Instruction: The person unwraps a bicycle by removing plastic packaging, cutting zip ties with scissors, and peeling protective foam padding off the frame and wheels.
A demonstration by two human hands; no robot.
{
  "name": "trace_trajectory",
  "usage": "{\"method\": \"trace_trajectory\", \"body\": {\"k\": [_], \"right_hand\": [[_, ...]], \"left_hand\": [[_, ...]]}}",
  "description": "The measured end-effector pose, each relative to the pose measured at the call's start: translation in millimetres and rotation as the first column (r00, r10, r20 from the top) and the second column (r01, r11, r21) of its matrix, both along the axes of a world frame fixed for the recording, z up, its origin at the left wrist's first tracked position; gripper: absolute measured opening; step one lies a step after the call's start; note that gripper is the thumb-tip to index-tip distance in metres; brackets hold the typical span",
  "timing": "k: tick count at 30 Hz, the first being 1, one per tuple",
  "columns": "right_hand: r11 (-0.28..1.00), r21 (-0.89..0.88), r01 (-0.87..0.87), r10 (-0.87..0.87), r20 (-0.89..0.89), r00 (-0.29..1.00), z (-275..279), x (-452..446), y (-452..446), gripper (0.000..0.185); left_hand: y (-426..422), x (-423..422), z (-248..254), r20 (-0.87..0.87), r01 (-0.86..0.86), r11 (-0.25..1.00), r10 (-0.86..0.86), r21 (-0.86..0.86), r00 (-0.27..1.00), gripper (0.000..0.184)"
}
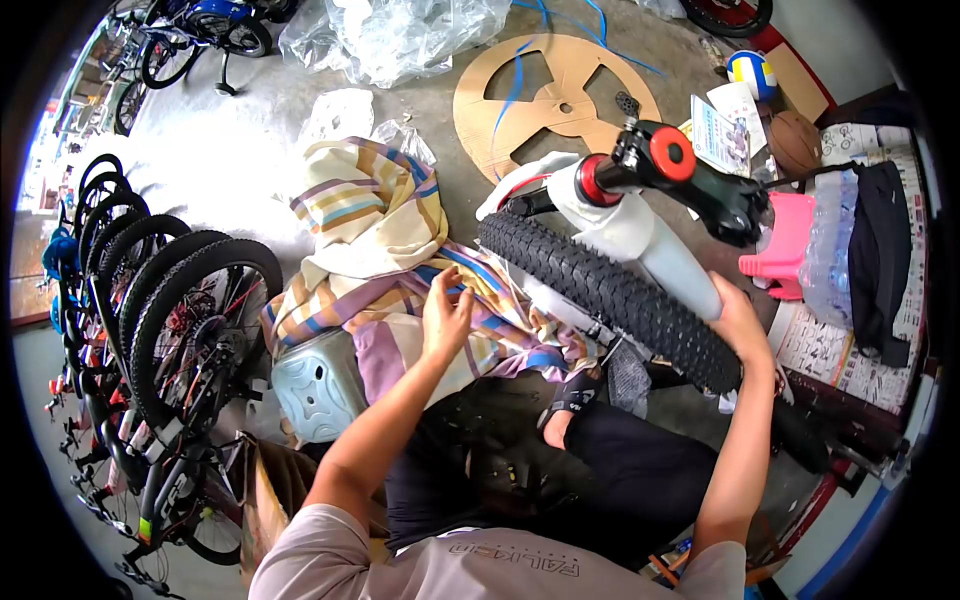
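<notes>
A bicycle frame (672,268), its tube covered in white wrapping, leans in front of me on the right. My right hand (738,318) grips the lower end of that tube, with some fingers hidden behind it. A black knobbly tyre (610,290) runs diagonally beside the tube. Above them, a black stem (690,185) with a red top cap points to the right. My left hand (447,312) is raised over a striped cloth (375,215), fingers apart and holding nothing. Whether it touches the cloth I cannot tell.
Several bicycles (190,320) stand packed along the left. A light blue plastic stool (318,385) is near my left arm. A round cardboard cutout (570,75) and clear plastic sheeting (390,40) lie ahead. At the right are a pink stool (785,240) and bottles (828,235).
</notes>
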State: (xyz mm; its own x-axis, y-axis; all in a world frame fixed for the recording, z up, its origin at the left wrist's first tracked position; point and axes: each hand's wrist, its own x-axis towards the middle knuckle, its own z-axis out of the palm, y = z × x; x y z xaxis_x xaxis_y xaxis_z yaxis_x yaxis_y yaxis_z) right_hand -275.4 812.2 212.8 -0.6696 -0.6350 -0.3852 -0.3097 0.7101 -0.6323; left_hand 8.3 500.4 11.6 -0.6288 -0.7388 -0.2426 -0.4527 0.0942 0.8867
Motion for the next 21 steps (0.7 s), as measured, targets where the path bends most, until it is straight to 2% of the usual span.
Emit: {"method": "trace_trajectory", "body": {"k": [1, 3, 5, 6, 7, 9, 10, 11, 13, 15, 16, 17, 19, 20, 21], "right_hand": [[1.0, 0.021, -0.005, 0.005, -0.041, 0.999, -7.7, -1.3, 5.0, 0.037], [1.0, -0.012, 0.002, -0.002, -0.008, 1.0, -11.7, 0.7, 7.4, 0.036], [1.0, -0.023, 0.016, -0.016, -0.017, 1.0, -11.5, 5.7, 4.3, 0.036], [1.0, -0.013, 0.011, -0.012, -0.009, 1.0, -8.2, 8.4, 1.3, 0.037], [0.999, -0.045, -0.004, 0.005, 0.016, 1.0, -12.6, 6.1, 2.2, 0.038], [0.989, -0.116, -0.09, 0.07, -0.165, 0.984, -34.8, 1.7, 13.9, 0.037], [0.987, -0.125, -0.103, 0.085, -0.144, 0.986, -33.8, -1.3, 17.7, 0.038], [0.985, -0.134, -0.112, 0.096, -0.121, 0.988, -35.4, -3.9, 18.4, 0.038], [0.979, -0.137, -0.148, 0.114, -0.228, 0.967, -48.3, -10.5, 23.3, 0.04], [0.98, -0.132, -0.151, 0.128, -0.17, 0.977, -59.4, -23.4, 20.8, 0.043], [0.977, -0.181, -0.113, 0.085, -0.157, 0.984, -55.9, -16.0, 22.1, 0.045], [0.983, -0.157, -0.095, 0.079, -0.103, 0.992, -54.8, -20.4, 22.5, 0.05], [0.984, -0.17, -0.058, 0.03, -0.163, 0.986, -51.0, -10.6, 20.0, 0.051], [0.985, -0.166, -0.055, 0.027, -0.167, 0.986, -47.5, -8.8, 18.6, 0.051], [0.987, -0.148, -0.066, 0.045, -0.143, 0.989, -44.4, -8.5, 17.3, 0.052]], "left_hand": [[6.9, 2.4, 0.2, -0.017, 0.0, 1.0, 0.001, 0.018, 1.0, 0.05], [16.5, 3.4, 10.6, -0.033, 0.005, 0.996, -0.002, 0.09, 0.999, 0.045], [23.2, 11.0, 23.0, -0.002, 0.085, 0.993, -0.085, 0.078, 0.996, 0.042], [28.5, 14.1, 25.9, -0.069, 0.066, 0.979, -0.054, 0.192, 0.996, 0.04], [32.4, 21.3, 30.9, 0.002, 0.084, 0.986, -0.085, 0.143, 0.996, 0.039], [36.5, 42.0, 11.5, -0.092, 0.153, 0.986, -0.146, 0.073, 0.985, 0.037], [39.1, 54.0, 9.8, -0.043, 0.161, 0.981, -0.157, 0.109, 0.987, 0.034], [48.5, 60.1, 13.9, -0.123, 0.117, 0.977, -0.097, 0.176, 0.988, 0.034], [60.6, 72.2, 46.7, 0.122, 0.215, 0.976, -0.219, 0.044, 0.968, 0.029], [77.8, 89.8, 28.6, 0.144, 0.316, 0.948, -0.308, -0.035, 0.94, 0.025], [89.3, 95.9, 24.7, 0.247, 0.407, 0.909, -0.376, -0.09, 0.893, 0.025], [99.6, 98.4, 19.3, 0.344, 0.502, 0.864, -0.459, -0.045, 0.819, 0.029], [126.3, 100.4, -2.5, 0.363, 0.613, 0.79, -0.57, -0.006, 0.737, 0.032], [140.0, 98.6, -22.7, 0.378, 0.676, 0.736, -0.616, -0.037, 0.692, 0.04], [154.5, 88.9, -19.2, 0.415, 0.697, 0.711, -0.607, -0.097, 0.677, 0.049]]}}
